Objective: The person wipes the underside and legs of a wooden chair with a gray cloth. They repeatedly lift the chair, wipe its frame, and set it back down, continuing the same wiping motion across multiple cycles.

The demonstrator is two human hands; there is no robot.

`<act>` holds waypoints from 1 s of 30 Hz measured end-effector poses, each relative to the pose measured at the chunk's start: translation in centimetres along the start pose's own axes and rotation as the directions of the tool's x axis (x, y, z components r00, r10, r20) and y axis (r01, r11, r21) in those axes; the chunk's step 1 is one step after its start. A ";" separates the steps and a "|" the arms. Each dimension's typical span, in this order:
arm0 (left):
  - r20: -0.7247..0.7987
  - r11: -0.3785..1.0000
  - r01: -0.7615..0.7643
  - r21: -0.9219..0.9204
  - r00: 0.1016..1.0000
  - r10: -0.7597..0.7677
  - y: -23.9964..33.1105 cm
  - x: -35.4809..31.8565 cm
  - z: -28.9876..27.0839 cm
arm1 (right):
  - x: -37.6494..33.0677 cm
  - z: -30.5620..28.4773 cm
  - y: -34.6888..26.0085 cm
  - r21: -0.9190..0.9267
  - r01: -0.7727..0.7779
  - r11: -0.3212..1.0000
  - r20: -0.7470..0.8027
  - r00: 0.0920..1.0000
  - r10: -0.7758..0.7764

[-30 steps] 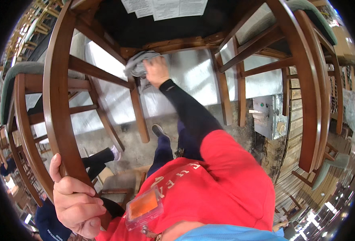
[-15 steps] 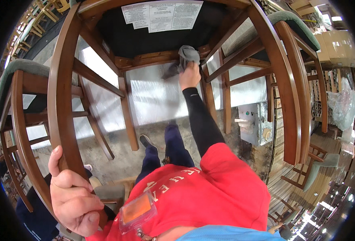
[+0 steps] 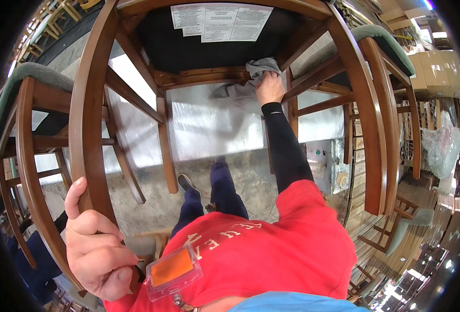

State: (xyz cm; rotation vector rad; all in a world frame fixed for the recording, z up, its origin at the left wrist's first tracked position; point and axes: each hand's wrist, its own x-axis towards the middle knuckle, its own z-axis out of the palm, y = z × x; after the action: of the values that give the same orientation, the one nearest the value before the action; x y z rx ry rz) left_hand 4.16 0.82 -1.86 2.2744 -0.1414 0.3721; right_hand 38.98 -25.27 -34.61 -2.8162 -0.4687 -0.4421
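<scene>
Head view: right hand (image 3: 270, 89) clutches grey cloth (image 3: 256, 70) at the seat frame (image 3: 204, 78) of a wooden chair (image 3: 199, 54), toward picture right; left hand (image 3: 97, 253) grips a chair leg (image 3: 90, 140) (one finger sticking up).

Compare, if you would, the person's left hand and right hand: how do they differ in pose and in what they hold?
The left hand is curled at a chair post, while the right hand holds a grey cloth. One finger of the left hand points up along the wood; the right hand's fingers are partly hidden in the cloth. The left hand looks larger in view than the right hand. Both are bare.
</scene>
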 end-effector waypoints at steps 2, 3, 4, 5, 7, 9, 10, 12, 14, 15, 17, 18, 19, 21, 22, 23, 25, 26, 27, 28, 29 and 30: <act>0.019 1.000 0.008 -0.012 1.000 -0.008 0.2 0.0 -0.1 | -2.0 1.9 -0.8 0.000 -0.092 0.996 0.059 0.994 0.092; 0.021 1.000 0.015 -0.004 1.000 -0.015 0.2 0.1 -0.2 | -2.4 2.5 -2.7 0.022 -0.153 0.988 0.121 0.981 0.149; 0.013 1.000 0.006 -0.007 1.000 -0.006 0.1 0.1 -0.1 | -2.5 2.5 -3.5 0.070 -0.188 0.980 0.115 0.977 0.179; 0.004 1.000 -0.002 -0.010 1.000 0.002 -0.2 0.0 0.2 | -1.7 2.1 -3.3 0.123 -0.188 0.974 0.126 0.977 0.173; 0.008 1.000 -0.001 -0.012 1.000 0.001 -0.2 0.0 0.1 | -0.4 0.4 -1.6 0.214 -0.199 0.956 0.142 0.975 0.171; 0.028 1.000 0.009 -0.014 1.000 -0.008 0.0 0.3 -0.1 | -1.0 1.7 -2.2 0.264 -0.229 0.937 -0.075 0.964 0.257; 0.040 1.000 0.003 -0.017 0.999 -0.002 0.0 0.4 -0.3 | -1.7 3.5 -3.6 0.293 -0.271 0.917 -0.161 0.931 0.327; 0.068 1.000 0.017 -0.006 0.998 -0.016 0.2 0.2 -0.5 | -2.2 5.6 -6.5 0.317 -0.305 0.898 -0.204 0.903 0.378; 0.118 1.000 -0.002 0.004 0.993 0.002 -0.1 0.3 -0.8 | -2.5 6.0 -9.1 0.355 -0.304 0.884 -0.018 0.943 0.332; 0.141 1.000 -0.001 0.015 0.990 -0.001 -0.3 0.0 -0.9 | -3.1 5.7 -11.0 0.413 -0.310 0.856 0.143 0.951 0.275; 0.139 1.000 -0.021 -0.007 0.990 0.022 -0.7 -0.4 -1.0 | -4.7 4.6 -14.1 0.407 0.044 0.913 0.048 0.996 -0.070; 0.158 1.000 -0.027 -0.009 0.987 0.028 -0.6 -0.3 -1.2 | -4.6 4.6 -14.2 0.450 0.209 0.868 -0.064 0.977 -0.202; 0.171 1.000 -0.030 -0.008 0.985 0.031 -0.6 -0.3 -1.4 | -4.2 4.7 -13.2 0.411 0.211 0.887 -0.060 0.977 -0.205; 0.153 0.999 -0.038 -0.021 0.987 0.041 -0.7 -0.2 -1.2 | -3.2 4.8 -10.1 0.339 0.222 0.914 -0.050 0.975 -0.218; 0.137 0.999 -0.033 -0.015 0.990 0.035 -0.6 -0.3 -1.1 | -2.9 4.6 -8.7 0.263 0.051 0.964 0.099 0.992 -0.080; 0.114 0.999 -0.033 -0.021 0.993 0.036 -0.5 -0.3 -1.0 | -2.5 4.3 -6.9 0.158 -0.101 0.982 0.228 0.972 0.063; 0.057 0.999 -0.030 -0.040 0.998 0.033 -0.3 -0.4 -0.5 | -2.8 3.5 -4.2 0.303 -0.141 0.942 -0.078 0.982 0.172; 0.031 1.000 -0.014 -0.028 0.999 0.015 -0.1 -0.1 -0.3 | -2.8 4.3 -4.8 0.276 -0.150 0.949 -0.110 0.976 0.186; 0.034 0.999 -0.014 -0.049 0.999 0.015 0.1 -0.1 -0.3 | -3.5 5.4 -5.7 0.251 -0.175 0.952 -0.130 0.969 0.212; 0.025 0.998 -0.027 -0.062 0.999 0.029 0.0 -0.1 -0.2 | -3.4 6.3 -7.2 0.230 -0.189 0.955 -0.167 0.959 0.230; 0.030 0.992 -0.066 -0.107 0.997 0.070 -1.5 0.2 -0.1 | -4.1 7.0 -8.1 0.230 -0.088 0.969 -0.197 0.971 0.135; 0.035 0.997 -0.031 -0.073 0.999 0.034 -0.4 0.2 -0.1 | -4.5 7.3 -13.0 0.256 -0.149 0.955 0.012 0.988 0.151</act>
State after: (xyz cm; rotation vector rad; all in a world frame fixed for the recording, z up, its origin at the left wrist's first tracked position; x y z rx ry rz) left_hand 4.40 1.17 -2.03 2.2099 -0.2071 0.3376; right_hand 32.21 -12.41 -40.36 -2.5752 -0.2841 -0.3342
